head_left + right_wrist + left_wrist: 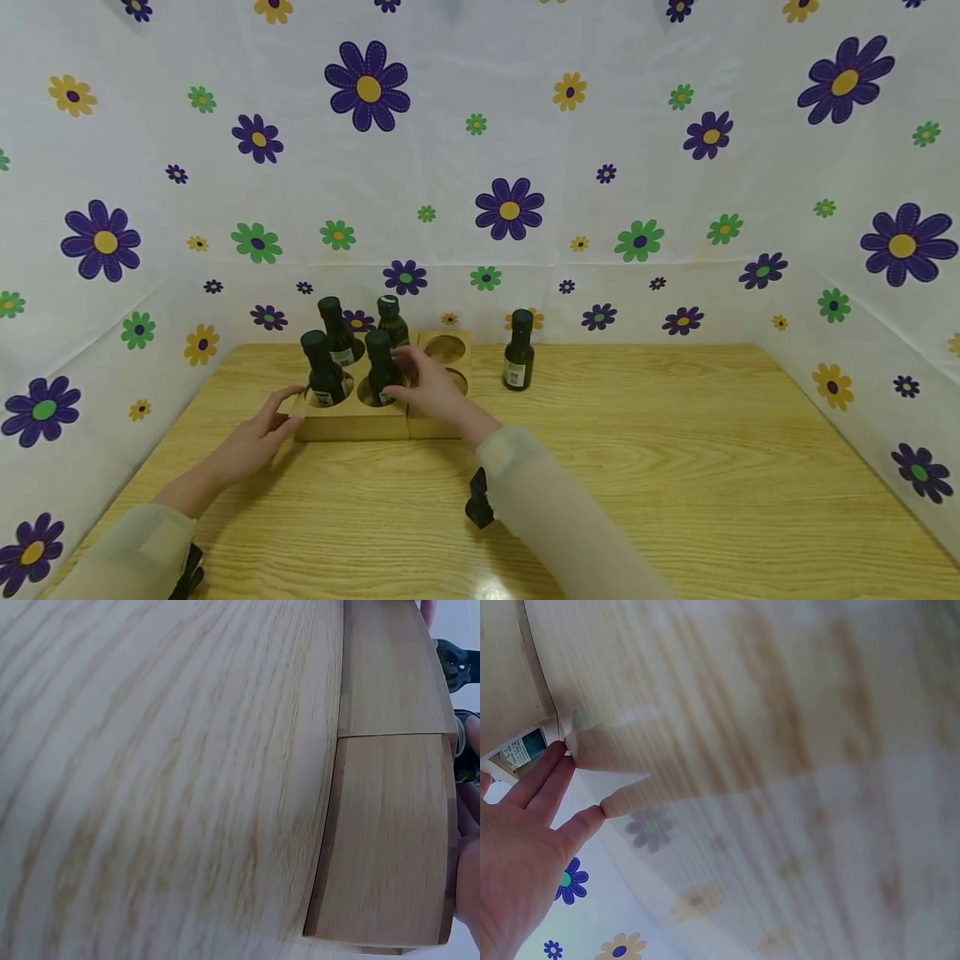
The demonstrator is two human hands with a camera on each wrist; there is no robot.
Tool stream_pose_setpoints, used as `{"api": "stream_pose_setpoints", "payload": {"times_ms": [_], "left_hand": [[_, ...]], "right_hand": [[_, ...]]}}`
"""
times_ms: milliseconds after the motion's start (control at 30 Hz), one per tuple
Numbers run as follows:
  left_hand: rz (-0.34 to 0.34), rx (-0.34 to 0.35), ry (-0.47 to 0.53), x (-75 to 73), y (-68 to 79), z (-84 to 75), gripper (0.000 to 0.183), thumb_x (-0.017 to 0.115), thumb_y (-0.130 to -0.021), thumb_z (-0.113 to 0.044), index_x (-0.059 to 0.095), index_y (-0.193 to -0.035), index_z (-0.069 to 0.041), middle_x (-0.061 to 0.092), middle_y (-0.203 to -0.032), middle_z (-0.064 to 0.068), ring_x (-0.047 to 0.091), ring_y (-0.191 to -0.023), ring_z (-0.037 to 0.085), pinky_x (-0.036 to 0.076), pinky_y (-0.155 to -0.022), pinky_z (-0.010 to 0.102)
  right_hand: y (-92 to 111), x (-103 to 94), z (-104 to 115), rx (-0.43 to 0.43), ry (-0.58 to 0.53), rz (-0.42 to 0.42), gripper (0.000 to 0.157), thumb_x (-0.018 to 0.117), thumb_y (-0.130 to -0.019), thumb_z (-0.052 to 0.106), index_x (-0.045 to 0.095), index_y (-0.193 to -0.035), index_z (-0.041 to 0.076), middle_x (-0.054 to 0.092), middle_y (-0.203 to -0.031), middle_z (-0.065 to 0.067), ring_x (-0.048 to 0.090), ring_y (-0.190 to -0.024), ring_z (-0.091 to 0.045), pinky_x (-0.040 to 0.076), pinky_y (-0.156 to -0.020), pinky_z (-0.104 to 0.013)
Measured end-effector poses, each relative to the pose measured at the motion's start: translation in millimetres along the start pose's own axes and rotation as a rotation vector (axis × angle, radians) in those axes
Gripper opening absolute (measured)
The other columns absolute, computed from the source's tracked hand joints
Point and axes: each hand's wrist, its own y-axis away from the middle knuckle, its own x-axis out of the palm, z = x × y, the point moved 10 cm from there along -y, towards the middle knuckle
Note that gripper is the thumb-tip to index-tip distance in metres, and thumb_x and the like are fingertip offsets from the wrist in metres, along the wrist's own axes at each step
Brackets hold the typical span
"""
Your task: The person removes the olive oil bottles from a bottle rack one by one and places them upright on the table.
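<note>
Dark green, the bottle (381, 357) stands upright in the front-right corner hole of the left holder (352, 428); the right hand (435, 389) pinches it from the right, and the left hand (257, 433) (fingers straight) touches the holder's left edge.

Booth-like nook: floral cloth (450, 167) around table (675, 458)

Soft, even light w/ glare spot on table (675, 467) (head view, btm ctr), wrist pics hazy
</note>
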Motion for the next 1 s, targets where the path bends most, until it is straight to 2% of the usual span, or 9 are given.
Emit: {"api": "stream_pose_setpoints", "payload": {"times_ms": [567,1000], "left_hand": [[0.003,-0.009,-0.005,-0.5,2.1,-4.7,0.056,0.041,-0.105,-0.039,0.018,-0.151,-0.015,0.051,-0.128,0.037,0.052,-0.114,0.053,0.039,-0.089,0.065],[0.003,-0.002,0.002,-0.4,2.9,-5.6,0.056,0.041,-0.105,-0.038,0.019,-0.151,-0.014,0.049,-0.13,0.039,0.048,-0.118,0.053,0.039,-0.09,0.066]], "right_hand": [[-1.5,4.2,0.6,0.058,0.085,0.018,0.057,0.068,-0.093,0.026,0.044,-0.142,0.009,0.052,-0.138,-0.008,0.05,-0.125,-0.021,0.038,-0.104,-0.035],[0.9,3.6,0.8,0.028,0.104,-0.003,0.056,0.068,-0.093,0.025,0.045,-0.141,0.008,0.055,-0.135,-0.008,0.054,-0.12,-0.021,0.041,-0.101,-0.035]]}}
